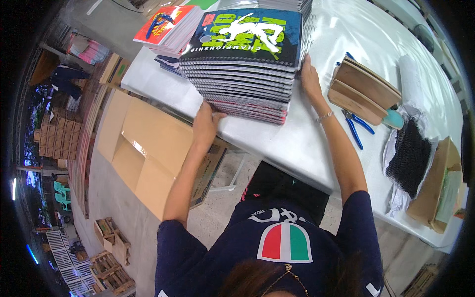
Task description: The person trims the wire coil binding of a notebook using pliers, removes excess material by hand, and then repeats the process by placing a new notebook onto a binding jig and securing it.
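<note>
A tall stack of spiral-bound notebooks (247, 74) stands at the table's near edge, its dark top cover showing a white figure and green lettering. My left hand (207, 123) grips the lower left corner of the stack, thumb along its near side and the other fingers partly hidden. Against the right side of the same stack presses my right hand (310, 81), its fingertips partly out of sight behind the spines. The two hands hold the stack between them. Whether its bottom rests fully on the white table (277, 141) cannot be told.
Left of the stack lies a pile of red-covered notebooks (166, 27). To the right are a cardboard holder (363, 89), blue-handled pliers (357, 126), black plastic coils (409, 156) and an open carton (438, 188). A large cardboard box (148, 143) stands below the table's left edge.
</note>
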### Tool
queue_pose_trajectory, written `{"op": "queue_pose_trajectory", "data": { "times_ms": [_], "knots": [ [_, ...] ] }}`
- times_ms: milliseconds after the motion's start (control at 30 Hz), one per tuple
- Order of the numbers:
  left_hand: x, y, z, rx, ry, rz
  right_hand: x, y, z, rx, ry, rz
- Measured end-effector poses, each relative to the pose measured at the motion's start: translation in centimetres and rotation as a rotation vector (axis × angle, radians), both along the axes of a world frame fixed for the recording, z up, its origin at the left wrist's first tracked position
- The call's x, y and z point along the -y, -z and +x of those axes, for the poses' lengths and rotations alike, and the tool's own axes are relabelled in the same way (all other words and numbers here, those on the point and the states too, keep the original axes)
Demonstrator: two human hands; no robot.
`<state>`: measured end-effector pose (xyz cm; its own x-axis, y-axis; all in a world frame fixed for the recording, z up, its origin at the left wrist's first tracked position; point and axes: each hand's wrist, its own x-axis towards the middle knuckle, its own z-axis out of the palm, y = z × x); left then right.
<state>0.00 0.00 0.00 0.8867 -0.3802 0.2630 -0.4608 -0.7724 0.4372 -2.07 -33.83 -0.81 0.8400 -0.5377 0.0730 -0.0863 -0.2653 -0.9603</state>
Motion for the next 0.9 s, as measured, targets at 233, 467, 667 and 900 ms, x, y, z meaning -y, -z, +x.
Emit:
{"op": "queue_pose_trajectory", "data": {
  "times_ms": [233, 467, 667, 900],
  "knots": [
    [2.3, -1.4, 9.0, -0.386, 0.073, -0.06, -3.1, 0.0, -10.0, 0.062, 0.174, -0.04],
    [5.2, 1.9, 16.1, -0.67, 0.084, -0.284, -10.3, -1.7, -16.3, 0.045, 0.1, 0.253],
    [6.8, 2.1, 18.7, -0.737, 0.063, -0.432, -17.0, -0.2, -16.1, 0.213, 0.098, 0.647],
    [7.0, -0.5, 19.9, -0.751, 0.038, -0.676, -20.5, -0.5, -14.7, 0.235, 0.066, 0.621]
  ]
}}
